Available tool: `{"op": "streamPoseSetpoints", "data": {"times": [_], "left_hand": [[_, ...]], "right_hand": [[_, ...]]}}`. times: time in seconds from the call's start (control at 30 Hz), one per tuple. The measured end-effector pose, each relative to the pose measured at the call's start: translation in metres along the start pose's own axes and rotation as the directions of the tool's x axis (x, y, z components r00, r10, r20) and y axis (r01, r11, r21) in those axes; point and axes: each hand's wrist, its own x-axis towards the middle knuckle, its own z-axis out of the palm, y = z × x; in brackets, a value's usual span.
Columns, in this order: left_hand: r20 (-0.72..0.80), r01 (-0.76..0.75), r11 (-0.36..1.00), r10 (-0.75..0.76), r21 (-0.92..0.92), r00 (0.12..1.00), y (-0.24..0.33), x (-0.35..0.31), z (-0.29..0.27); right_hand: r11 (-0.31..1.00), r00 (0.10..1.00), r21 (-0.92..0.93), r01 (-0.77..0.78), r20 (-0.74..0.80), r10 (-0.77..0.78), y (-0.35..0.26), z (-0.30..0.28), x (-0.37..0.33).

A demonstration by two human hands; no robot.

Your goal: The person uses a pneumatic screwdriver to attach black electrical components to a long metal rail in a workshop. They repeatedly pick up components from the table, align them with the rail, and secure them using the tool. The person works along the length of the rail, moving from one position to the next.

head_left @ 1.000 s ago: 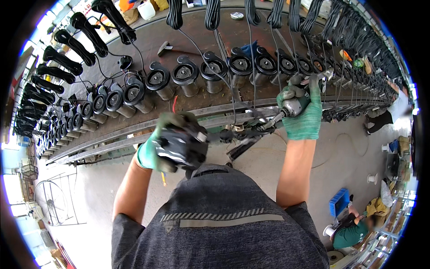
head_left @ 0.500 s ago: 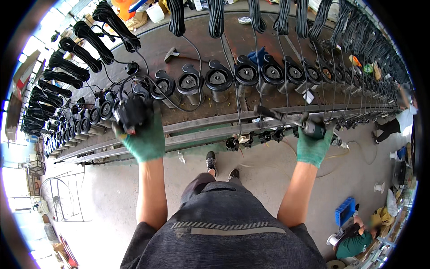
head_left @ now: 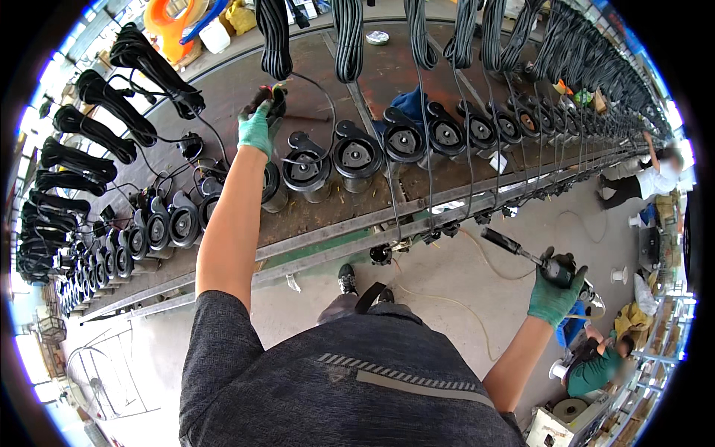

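Right hand [head_left: 555,289] grips power tool [head_left: 508,243]

Its fingers wrap the tool above the floor [head_left: 439,287]. The left hand [head_left: 261,123] is near a hammer handle [head_left: 311,118] on the bench [head_left: 231,86]; whether its fingers hold anything is unclear. Black-topped cylinders [head_left: 357,160] and cable bundles [head_left: 348,45] surround it.

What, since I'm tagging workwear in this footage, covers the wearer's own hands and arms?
The left hand and right hand wear green gloves, darker toward the fingers, ending at the wrist. The forearms are bare; the sleeves are short, in mottled dark grey cloth.
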Motion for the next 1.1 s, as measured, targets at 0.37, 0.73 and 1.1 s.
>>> {"op": "streamPoseSetpoints", "data": {"times": [0.37, 0.73, 1.1], "left_hand": [[0.549, -0.589, 0.033, -0.408, 0.807, 0.73, 0.003, -0.082, 0.003], [0.349, -0.311, -0.344, 0.053, 0.886, 0.936, -0.011, 0.031, -0.034], [0.546, -0.126, 0.666, -0.471, 0.735, 0.693, -0.155, -0.188, 0.034]], "right_hand": [[0.994, 0.995, -0.08, 0.071, -0.07, -0.077, 0.006, 0.011, -0.017], [0.991, 0.993, -0.114, 0.076, -0.081, -0.085, 0.025, 0.04, -0.026], [0.974, 0.989, -0.223, 0.039, 0.144, -0.006, 0.0, 0.037, -0.023]]}}
